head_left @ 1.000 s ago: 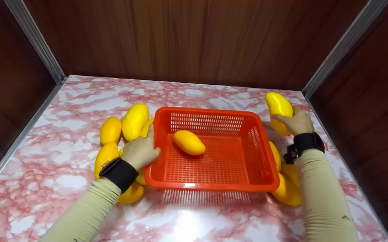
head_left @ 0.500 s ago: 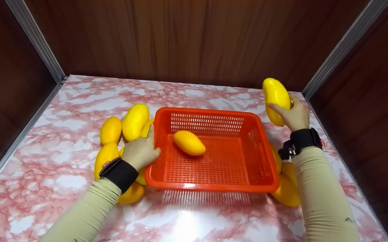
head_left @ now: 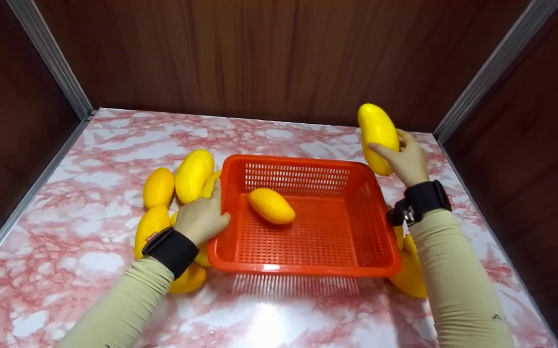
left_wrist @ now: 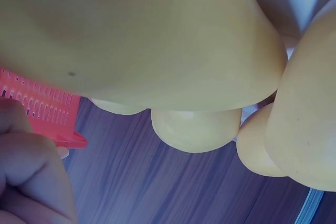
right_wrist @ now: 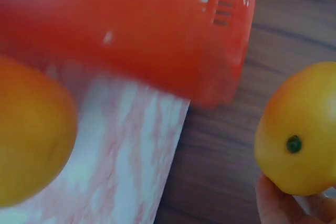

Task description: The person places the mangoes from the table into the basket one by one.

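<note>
Above the far right corner of the basket (head_left: 303,217), the right hand (head_left: 407,162) held a mango (head_left: 377,135) upright in the air, fingers curled round its lower half — clear of the table (head_left: 90,140). Across the basket, the left hand (head_left: 202,217) rested against the left rim, fingers loosely bent over the edge, gripping nothing that could be made out. One mango (head_left: 271,205) lay inside the basket. More mangoes (head_left: 177,181) crowded the table just left of that hand — others (head_left: 410,270) lay by the basket's right side.
</note>
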`<action>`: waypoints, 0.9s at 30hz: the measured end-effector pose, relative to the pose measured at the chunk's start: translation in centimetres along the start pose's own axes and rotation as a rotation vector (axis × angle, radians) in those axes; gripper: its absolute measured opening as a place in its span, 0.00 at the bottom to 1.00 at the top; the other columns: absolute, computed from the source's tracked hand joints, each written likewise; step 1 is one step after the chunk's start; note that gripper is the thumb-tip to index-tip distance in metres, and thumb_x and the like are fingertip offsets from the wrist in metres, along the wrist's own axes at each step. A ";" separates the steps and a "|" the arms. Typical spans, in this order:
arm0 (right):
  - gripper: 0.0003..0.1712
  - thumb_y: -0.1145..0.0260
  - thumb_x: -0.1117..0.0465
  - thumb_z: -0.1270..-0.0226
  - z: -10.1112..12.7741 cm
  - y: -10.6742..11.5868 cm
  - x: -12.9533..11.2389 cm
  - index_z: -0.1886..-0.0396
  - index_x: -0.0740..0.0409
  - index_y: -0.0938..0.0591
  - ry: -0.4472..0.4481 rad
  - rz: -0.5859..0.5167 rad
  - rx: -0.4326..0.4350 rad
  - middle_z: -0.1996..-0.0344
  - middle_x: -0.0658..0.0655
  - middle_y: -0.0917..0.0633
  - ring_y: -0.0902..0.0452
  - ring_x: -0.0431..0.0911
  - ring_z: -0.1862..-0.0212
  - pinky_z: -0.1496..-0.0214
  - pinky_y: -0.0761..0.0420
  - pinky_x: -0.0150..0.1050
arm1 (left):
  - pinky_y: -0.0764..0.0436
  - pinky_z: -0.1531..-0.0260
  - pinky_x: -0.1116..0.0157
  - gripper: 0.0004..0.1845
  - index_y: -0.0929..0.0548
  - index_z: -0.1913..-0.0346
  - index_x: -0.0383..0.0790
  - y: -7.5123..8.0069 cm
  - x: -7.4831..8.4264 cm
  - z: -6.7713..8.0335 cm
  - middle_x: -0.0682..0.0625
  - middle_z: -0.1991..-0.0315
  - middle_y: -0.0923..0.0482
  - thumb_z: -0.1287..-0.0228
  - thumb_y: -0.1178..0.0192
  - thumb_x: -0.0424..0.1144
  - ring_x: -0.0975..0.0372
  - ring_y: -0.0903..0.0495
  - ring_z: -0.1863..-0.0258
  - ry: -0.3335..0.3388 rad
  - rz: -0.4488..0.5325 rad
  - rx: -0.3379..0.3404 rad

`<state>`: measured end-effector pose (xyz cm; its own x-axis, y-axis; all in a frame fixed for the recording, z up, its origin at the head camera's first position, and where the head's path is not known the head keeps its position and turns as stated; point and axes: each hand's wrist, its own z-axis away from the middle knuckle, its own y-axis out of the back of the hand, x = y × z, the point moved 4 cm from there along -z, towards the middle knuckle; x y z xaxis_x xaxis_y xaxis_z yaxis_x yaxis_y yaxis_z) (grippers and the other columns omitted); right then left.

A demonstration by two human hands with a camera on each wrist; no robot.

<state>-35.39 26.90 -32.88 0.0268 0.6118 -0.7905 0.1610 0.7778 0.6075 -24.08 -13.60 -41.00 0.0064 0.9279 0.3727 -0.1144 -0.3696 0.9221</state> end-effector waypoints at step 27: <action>0.53 0.28 0.38 0.44 1.5 -6.1 -1.5 0.24 0.57 0.36 0.131 -0.024 -0.130 0.36 0.65 0.25 0.24 0.56 0.44 0.44 0.22 0.48 | 0.33 0.83 0.60 0.45 0.55 0.21 0.35 -0.1 -0.1 -0.1 0.47 0.81 0.29 0.35 0.47 0.47 0.54 0.26 0.83 -0.002 0.000 0.002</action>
<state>-34.92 21.04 -35.55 -0.1060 0.5998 -0.7931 0.0311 0.7992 0.6003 -24.14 -13.65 -41.09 0.0082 0.9280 0.3724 -0.1125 -0.3692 0.9225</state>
